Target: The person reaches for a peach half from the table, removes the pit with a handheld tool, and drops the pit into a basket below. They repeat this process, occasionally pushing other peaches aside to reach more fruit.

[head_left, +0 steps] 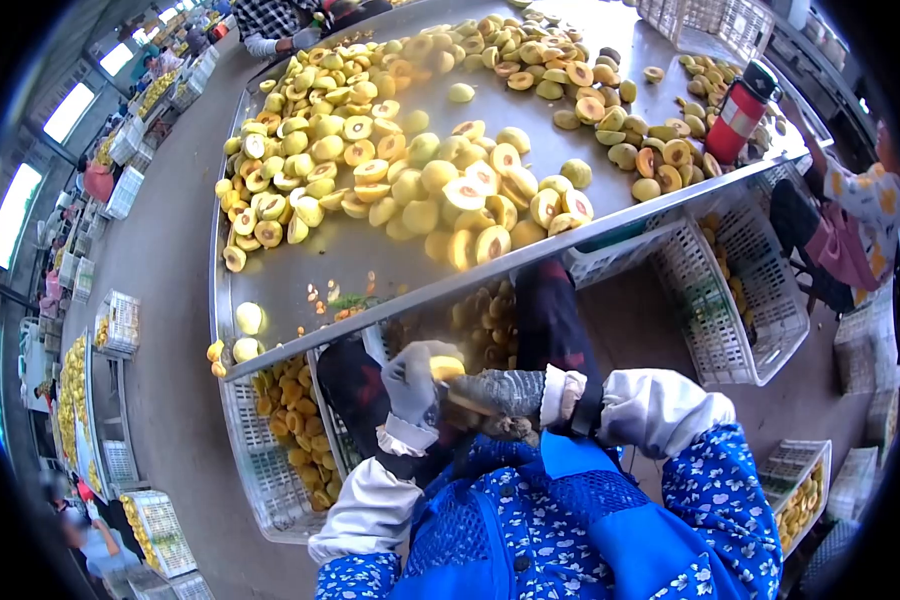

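Below the near edge of a metal table (pixel 340 262), my left hand (pixel 410 382), in a pale glove, is closed on a yellow peach half (pixel 446 368) held between thumb and fingers. Beside it, my right hand (pixel 510 391), in a grey knit glove, is closed, its fingers close to the fruit. A thin brownish piece shows under that hand, too blurred to name. On the table lies a wide heap of halved peaches (pixel 370 172), many with brown centres showing. Two pale halves (pixel 249 318) lie by the left corner, with small orange scraps (pixel 315 297) nearby.
A white crate (pixel 260 465) of peach halves stands at my left, below the table edge. More crates (pixel 715 320) stand at right. A red bottle (pixel 738 115) stands on the table. A person's gloved hand (pixel 305 38) is at the far edge; another person (pixel 860 215) is at right.
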Demonstrator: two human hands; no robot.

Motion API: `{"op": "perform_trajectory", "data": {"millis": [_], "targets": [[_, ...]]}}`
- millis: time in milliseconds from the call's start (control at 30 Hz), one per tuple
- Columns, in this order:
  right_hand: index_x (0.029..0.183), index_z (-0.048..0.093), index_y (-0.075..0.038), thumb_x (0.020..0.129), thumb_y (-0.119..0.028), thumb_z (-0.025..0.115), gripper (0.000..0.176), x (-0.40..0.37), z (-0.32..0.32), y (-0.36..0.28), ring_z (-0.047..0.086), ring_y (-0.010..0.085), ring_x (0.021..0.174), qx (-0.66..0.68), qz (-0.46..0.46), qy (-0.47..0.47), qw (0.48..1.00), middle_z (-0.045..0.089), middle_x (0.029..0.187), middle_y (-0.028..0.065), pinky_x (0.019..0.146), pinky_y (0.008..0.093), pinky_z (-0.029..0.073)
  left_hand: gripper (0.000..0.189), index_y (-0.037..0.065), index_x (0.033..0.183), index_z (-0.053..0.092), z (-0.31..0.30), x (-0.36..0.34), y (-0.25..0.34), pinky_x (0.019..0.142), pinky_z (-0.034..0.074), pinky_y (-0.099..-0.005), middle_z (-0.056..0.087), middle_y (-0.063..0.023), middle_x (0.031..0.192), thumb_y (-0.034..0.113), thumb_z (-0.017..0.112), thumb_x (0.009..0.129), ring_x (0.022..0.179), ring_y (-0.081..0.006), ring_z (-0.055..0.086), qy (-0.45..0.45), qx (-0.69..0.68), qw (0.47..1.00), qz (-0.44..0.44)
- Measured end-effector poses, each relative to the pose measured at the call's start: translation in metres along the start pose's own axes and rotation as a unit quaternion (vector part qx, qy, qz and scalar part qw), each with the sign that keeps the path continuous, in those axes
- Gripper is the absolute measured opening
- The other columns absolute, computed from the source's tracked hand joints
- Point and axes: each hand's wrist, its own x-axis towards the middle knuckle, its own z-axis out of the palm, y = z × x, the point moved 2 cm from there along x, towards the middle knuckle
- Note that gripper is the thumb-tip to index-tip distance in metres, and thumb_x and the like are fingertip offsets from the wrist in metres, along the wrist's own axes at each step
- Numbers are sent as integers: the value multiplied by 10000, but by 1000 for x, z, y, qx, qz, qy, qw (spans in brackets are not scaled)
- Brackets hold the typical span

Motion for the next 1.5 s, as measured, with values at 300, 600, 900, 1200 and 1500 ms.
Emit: {"op": "perform_trajectory", "data": {"millis": [300,600,900,1200,1500], "targets": [[761,587,-105,849,-621,504,529,10,-5,11,417,94,344,-122,105,12,987,445,462,-9,299,238,297,335,-24,776,656,-29,-20,-23,606,502,-273,668,-112,758,203,458,924,659,-168,632,-46,173,983,40],[835,619,-46,933,-529,422,531,29,37,8,540,156,535,-261,-137,139,945,599,656,52,515,288,429,478,113,871,614,-31,-20,-18,526,502,-314,629,-92,719,541,401,899,593,-222,599,148,-333,910,-198],[894,577,-61,875,-550,510,494,50,-42,55,505,143,502,-142,0,184,973,525,618,32,461,302,392,314,92,1016,616,-168,-7,47,773,489,-413,611,-132,1026,254,655,750,927,-307,595,315,699,607,209],[734,569,-81,876,-627,442,579,45,-61,40,412,126,463,-152,78,240,956,472,562,7,438,304,347,551,260,1314,420,28,195,40,794,440,-375,406,-67,1331,135,559,795,1023,-254,478,-260,870,276,317],[1231,473,-109,954,-248,455,311,50,-81,62,560,223,617,-289,-161,233,914,562,691,116,565,368,447,439,127,1057,555,-4,200,33,688,514,-402,597,-148,929,329,692,693,831,-295,625,-93,698,653,278]]}}
